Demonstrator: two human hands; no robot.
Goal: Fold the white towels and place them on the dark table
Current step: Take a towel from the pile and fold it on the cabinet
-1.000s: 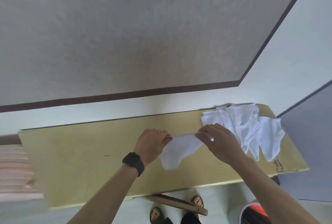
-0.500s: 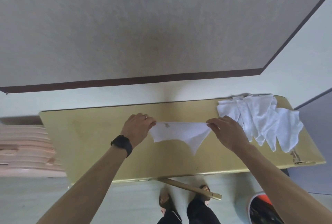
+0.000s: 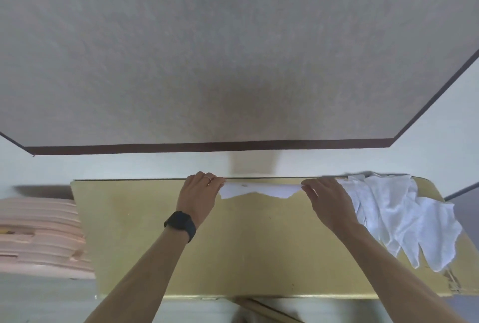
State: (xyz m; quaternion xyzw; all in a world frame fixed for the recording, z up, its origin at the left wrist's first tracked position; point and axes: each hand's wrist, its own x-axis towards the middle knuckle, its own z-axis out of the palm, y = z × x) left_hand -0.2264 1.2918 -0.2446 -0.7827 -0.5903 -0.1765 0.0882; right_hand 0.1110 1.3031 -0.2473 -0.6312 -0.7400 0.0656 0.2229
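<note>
A white towel [image 3: 259, 191] is stretched tight between my hands above the far edge of the yellow-green table [image 3: 246, 245]. My left hand [image 3: 198, 197] pinches its left corner and my right hand [image 3: 328, 201] pinches its right corner. The towel's lower edge hangs ragged just over the tabletop. A heap of unfolded white towels [image 3: 404, 216] lies on the table's right end, just behind my right wrist. A large grey-brown surface [image 3: 233, 50] with a dark rim fills the upper view.
A stack of pink boards [image 3: 39, 234] sits left of the table. A wooden stick [image 3: 261, 308] shows under the table's front edge. Pale floor [image 3: 103, 164] runs between the table and the grey-brown surface.
Both hands have moved apart and away from me to the table's far edge, pulling the towel into a taut strip. The view has shifted, bringing the table lower and closer.
</note>
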